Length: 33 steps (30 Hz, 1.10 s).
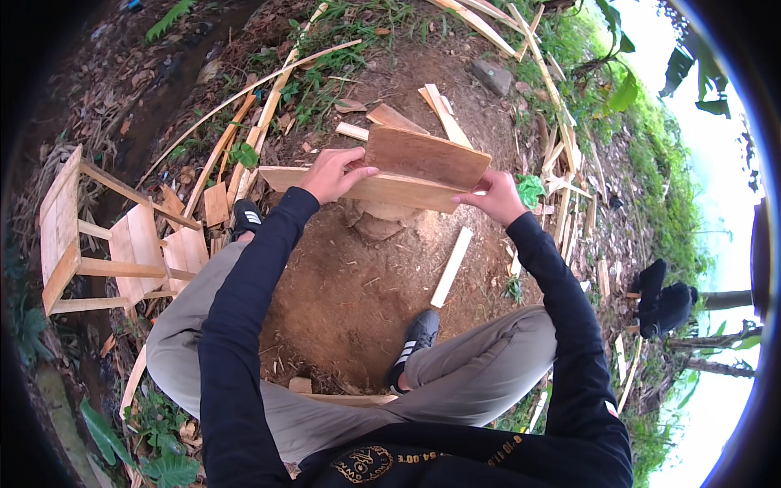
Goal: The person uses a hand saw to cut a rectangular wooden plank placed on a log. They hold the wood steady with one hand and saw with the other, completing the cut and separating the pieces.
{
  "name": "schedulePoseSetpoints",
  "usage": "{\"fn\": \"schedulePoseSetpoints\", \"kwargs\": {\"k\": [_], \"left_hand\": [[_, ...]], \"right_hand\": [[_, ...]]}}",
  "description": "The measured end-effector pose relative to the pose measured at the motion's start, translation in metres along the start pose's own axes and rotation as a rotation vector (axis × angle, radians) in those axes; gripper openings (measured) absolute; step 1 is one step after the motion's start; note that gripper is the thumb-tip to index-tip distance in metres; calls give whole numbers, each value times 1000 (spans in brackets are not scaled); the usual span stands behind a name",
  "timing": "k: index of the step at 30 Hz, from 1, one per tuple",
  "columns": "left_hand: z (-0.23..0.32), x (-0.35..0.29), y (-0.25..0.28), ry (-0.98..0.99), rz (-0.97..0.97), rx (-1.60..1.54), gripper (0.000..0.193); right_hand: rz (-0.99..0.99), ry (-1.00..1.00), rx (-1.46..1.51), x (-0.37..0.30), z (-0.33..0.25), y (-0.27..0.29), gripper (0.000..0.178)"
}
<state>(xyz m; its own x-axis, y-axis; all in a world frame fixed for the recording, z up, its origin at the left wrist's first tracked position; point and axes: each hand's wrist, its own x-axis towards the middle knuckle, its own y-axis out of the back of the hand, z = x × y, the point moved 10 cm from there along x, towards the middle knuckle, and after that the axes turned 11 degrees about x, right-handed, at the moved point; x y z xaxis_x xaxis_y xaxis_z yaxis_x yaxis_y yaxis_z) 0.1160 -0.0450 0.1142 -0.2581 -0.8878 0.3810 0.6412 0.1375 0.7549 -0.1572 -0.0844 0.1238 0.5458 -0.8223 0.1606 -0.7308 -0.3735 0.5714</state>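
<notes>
In front of me, a short brown wooden board [427,154] stands on edge behind a longer, paler plank [399,190], and the two meet along their long sides. My left hand [332,174] pinches the brown board's left end, its fingers also touching the top of the plank. At the other end, my right hand [496,198] has thumb and fingers closed around the corner where both pieces meet. Beneath them is a low stump [381,221], largely covered by the plank. Whether the two pieces are fastened together, I cannot tell.
To the left stands a slatted wooden frame [134,248]. A pale strip [451,267] lies on the dirt near my right shoe [416,346]. Offcuts [443,114] lie beyond the stump, and long strips [561,106] are piled at the far right. A grey stone [492,77] sits behind.
</notes>
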Motion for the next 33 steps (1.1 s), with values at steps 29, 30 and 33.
{"fn": "schedulePoseSetpoints", "kwargs": {"k": [29, 30, 33], "left_hand": [[1, 9, -14, -1, -60, 5, 38], [-3, 8, -17, 9, -80, 1, 38], [-5, 10, -19, -41, -63, 41, 38]], "right_hand": [[-55, -109, -260, -10, 11, 6, 43], [-65, -144, -274, -9, 12, 5, 43], [-36, -110, -265, -7, 0, 2, 37]]}}
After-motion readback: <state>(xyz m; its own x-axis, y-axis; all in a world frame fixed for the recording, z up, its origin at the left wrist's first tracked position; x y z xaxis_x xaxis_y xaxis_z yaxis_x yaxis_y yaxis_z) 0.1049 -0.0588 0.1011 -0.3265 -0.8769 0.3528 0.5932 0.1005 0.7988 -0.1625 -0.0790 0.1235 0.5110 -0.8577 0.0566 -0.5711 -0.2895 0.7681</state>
